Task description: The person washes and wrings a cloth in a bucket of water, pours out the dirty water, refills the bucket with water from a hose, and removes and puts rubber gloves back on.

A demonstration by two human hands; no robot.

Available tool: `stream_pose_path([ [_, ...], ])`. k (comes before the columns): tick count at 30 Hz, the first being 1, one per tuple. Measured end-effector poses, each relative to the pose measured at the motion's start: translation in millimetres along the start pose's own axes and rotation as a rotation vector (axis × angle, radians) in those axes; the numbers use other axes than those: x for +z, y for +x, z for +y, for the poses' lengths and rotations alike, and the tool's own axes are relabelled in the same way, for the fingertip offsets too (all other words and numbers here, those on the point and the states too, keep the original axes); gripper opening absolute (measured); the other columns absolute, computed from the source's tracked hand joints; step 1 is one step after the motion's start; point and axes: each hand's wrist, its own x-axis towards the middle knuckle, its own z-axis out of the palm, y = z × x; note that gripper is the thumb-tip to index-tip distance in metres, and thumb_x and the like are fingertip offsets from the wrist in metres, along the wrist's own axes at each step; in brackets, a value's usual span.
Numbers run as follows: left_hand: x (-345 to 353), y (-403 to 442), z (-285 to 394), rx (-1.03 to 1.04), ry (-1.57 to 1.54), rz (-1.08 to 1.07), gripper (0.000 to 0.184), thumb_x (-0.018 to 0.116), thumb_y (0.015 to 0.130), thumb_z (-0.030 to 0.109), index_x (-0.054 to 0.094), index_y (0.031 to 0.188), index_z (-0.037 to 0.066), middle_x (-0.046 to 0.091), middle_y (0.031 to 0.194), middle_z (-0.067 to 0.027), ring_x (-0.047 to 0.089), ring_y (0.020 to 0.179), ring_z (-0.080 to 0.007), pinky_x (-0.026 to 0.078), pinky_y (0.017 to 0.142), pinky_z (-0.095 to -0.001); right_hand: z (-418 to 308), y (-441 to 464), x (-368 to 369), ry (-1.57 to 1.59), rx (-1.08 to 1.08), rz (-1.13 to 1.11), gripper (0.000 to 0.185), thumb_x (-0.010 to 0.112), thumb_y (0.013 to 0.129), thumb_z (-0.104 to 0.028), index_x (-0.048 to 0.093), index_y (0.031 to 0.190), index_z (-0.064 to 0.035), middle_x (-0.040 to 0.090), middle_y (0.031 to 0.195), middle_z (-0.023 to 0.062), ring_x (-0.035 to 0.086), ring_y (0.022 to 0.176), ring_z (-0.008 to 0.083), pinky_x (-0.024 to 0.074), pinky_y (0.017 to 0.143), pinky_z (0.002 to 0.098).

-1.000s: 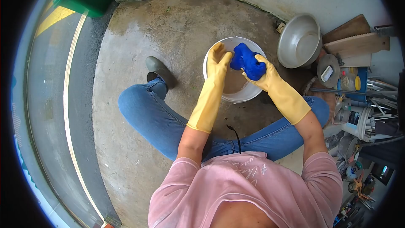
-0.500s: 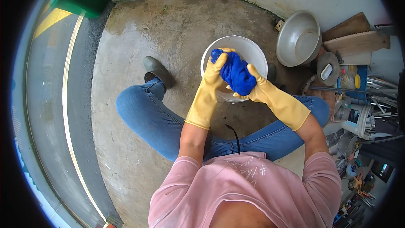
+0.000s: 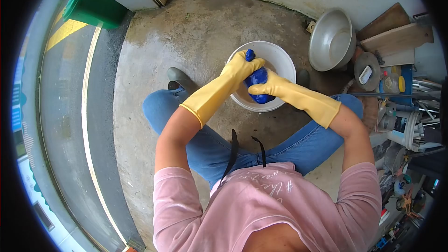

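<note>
A wet-looking, bunched blue cloth [image 3: 256, 78] is held in both my hands over the white bucket [image 3: 290, 65] between my knees. My left hand [image 3: 243, 67], in a yellow rubber glove, is closed round the upper end, and a small knob of cloth pokes out above the fist. In a matching glove, my right hand [image 3: 269, 85] grips the lower part, its thumb lying across the front. The right fingers are mostly hidden behind the cloth. Under my hands, part of the bucket's inside is covered from view.
A large metal basin [image 3: 331, 42] leans by the wall on the right, near wooden boards [image 3: 396, 37]. Further right are a bucket of rods [image 3: 405, 128] and a plastic bottle [image 3: 392, 84]. A green bin [image 3: 95, 7] stands at the upper left beside the road.
My left hand has turned over the cloth, its elbow swinging outward to the left. The cloth looks more tightly bunched, with less of it showing. My view has shifted slightly.
</note>
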Motion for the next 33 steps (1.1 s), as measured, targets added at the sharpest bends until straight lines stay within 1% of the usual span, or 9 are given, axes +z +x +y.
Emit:
stream_pose_path([
  [6, 23, 43, -53, 0.104, 0.131, 0.026, 0.030, 0.072, 0.080, 0.020, 0.069, 0.104, 0.003, 0.072, 0.092, -0.0157, 0.071, 0.086, -0.0245, 0.055, 0.080, -0.0363, -8, 14, 21, -0.545, 0.227, 0.168, 0.056, 0.081, 0.066, -0.031, 0.063, 0.110, -0.0006, 0.069, 0.106, 0.0202, 0.068, 0.100, 0.0295, 0.0527, 0.085, 0.0373],
  [13, 43, 75, -82, 0.174, 0.341, 0.215, 0.023, 0.072, 0.076, 0.020, 0.070, 0.095, 0.005, 0.071, 0.090, -0.0210, 0.069, 0.089, -0.0390, 0.054, 0.080, -0.0425, 22, 25, 10, -0.822, 0.264, 0.193, 0.073, 0.083, 0.068, -0.039, 0.056, 0.126, -0.0043, 0.068, 0.114, 0.0199, 0.066, 0.107, 0.0355, 0.0519, 0.092, 0.0410],
  [15, 40, 82, -75, 0.235, 0.211, 0.238, 0.022, 0.072, 0.075, 0.020, 0.071, 0.092, 0.005, 0.071, 0.090, -0.0217, 0.068, 0.088, -0.0397, 0.054, 0.078, -0.0439, 42, 42, -11, -0.648, 0.059, 0.181, 0.077, 0.085, 0.066, -0.034, 0.052, 0.128, -0.0030, 0.068, 0.115, 0.0200, 0.065, 0.109, 0.0353, 0.0511, 0.093, 0.0405],
  [16, 36, 78, -62, 0.379, 0.153, 0.320, 0.015, 0.068, 0.077, 0.012, 0.067, 0.085, -0.001, 0.069, 0.075, -0.0167, 0.065, 0.068, -0.0198, 0.053, 0.066, -0.0363, 31, 39, -18, -0.535, -0.075, 0.211, 0.076, 0.086, 0.065, -0.031, 0.053, 0.127, -0.0025, 0.067, 0.115, 0.0201, 0.065, 0.109, 0.0347, 0.0504, 0.095, 0.0403],
  [18, 17, 55, -19, 0.401, 0.020, 0.289, 0.014, 0.072, 0.079, 0.016, 0.067, 0.083, 0.003, 0.065, 0.070, -0.0072, 0.061, 0.066, -0.0139, 0.052, 0.063, -0.0331, -2, 29, -29, -0.325, -0.106, 0.205, 0.081, 0.086, 0.062, -0.027, 0.050, 0.129, 0.0016, 0.064, 0.116, 0.0190, 0.063, 0.109, 0.0300, 0.0487, 0.097, 0.0384],
  [21, 3, 44, 5, 0.575, -0.296, 0.381, 0.021, 0.074, 0.086, 0.015, 0.066, 0.102, 0.004, 0.064, 0.075, -0.0004, 0.059, 0.065, -0.0093, 0.050, 0.062, -0.0259, 12, 44, -59, 0.203, -0.436, 0.048, 0.081, 0.079, 0.079, -0.048, 0.047, 0.136, 0.0001, 0.059, 0.126, 0.0183, 0.061, 0.113, 0.0266, 0.0496, 0.098, 0.0431],
  [24, -15, 34, 22, 0.662, -0.208, 0.437, 0.028, 0.073, 0.086, 0.012, 0.064, 0.110, 0.003, 0.067, 0.095, -0.0053, 0.063, 0.082, -0.0122, 0.052, 0.072, -0.0261, -29, -2, -41, 0.790, -0.054, 0.077, 0.080, 0.063, 0.088, -0.064, 0.046, 0.138, -0.0035, 0.058, 0.129, 0.0156, 0.060, 0.116, 0.0274, 0.0488, 0.100, 0.0502],
  [28, -13, 11, 32, 1.021, 0.071, 0.545, 0.043, 0.074, 0.086, 0.012, 0.059, 0.125, 0.003, 0.053, 0.139, -0.0147, 0.052, 0.123, -0.0205, 0.046, 0.099, -0.0343, -42, 3, -32, 0.969, 0.045, 0.017, 0.076, 0.058, 0.088, -0.067, 0.047, 0.138, -0.0109, 0.059, 0.129, 0.0109, 0.060, 0.116, 0.0258, 0.0480, 0.101, 0.0522],
  [33, 0, 2, 34, 0.788, -0.357, 0.273, 0.058, 0.071, 0.090, 0.017, 0.046, 0.140, 0.006, 0.060, 0.123, -0.0105, 0.060, 0.107, -0.0187, 0.048, 0.094, -0.0319, -66, -14, -26, 0.620, -0.267, 0.546, 0.061, 0.072, 0.087, -0.049, 0.052, 0.131, -0.0121, 0.062, 0.121, 0.0093, 0.062, 0.110, 0.0219, 0.0502, 0.094, 0.0430],
])
